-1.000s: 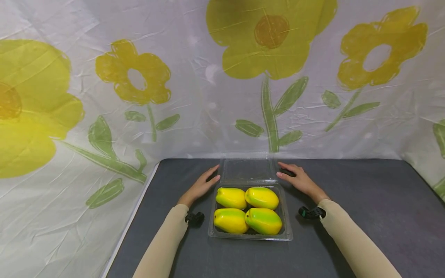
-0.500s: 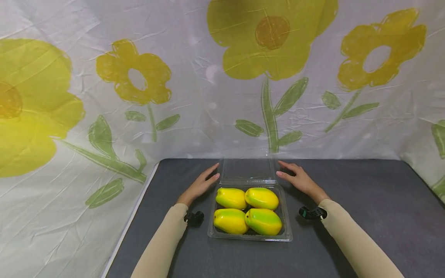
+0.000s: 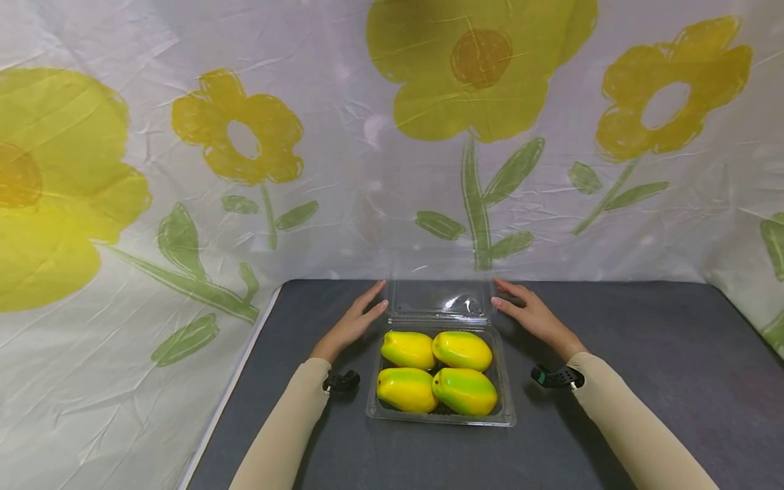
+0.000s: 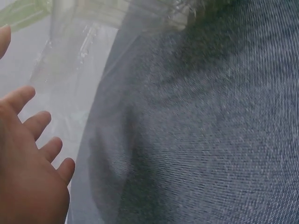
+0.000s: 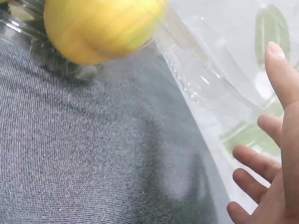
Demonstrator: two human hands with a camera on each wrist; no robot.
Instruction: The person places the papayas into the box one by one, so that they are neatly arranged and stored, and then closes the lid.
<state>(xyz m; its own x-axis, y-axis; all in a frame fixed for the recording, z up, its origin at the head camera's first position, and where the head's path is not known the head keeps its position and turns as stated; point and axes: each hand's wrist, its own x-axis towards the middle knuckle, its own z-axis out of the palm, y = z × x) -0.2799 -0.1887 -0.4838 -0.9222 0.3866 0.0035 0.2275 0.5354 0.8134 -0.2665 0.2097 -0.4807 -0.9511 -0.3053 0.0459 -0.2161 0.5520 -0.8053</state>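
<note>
A clear plastic clamshell box (image 3: 441,420) lies in the middle of the head view, its hinged lid (image 3: 437,296) tilted up at the back. Several glossy, oblong yellow-green fruits (image 3: 465,391) sit in the tray in two rows. My left hand (image 3: 352,323) is at the lid's left side, fingers extended and thumb apart. On the opposite side, my right hand (image 3: 533,316) is spread with its fingertips close to the lid's edge. In both wrist views the fingers (image 4: 39,123) look relaxed and grip nothing. Whether the fingertips touch the lid cannot be made out.
The box rests on a dark grey table (image 3: 643,381). Close behind the table's back edge hangs a pale cloth (image 3: 343,224) printed with yellow flowers. A black wrist strap (image 3: 556,376) is on each forearm.
The lid has risen further, its upper edge now higher against the cloth. Both hands have gone slightly up with it, the right one also a little outward. The fruits have stayed put.
</note>
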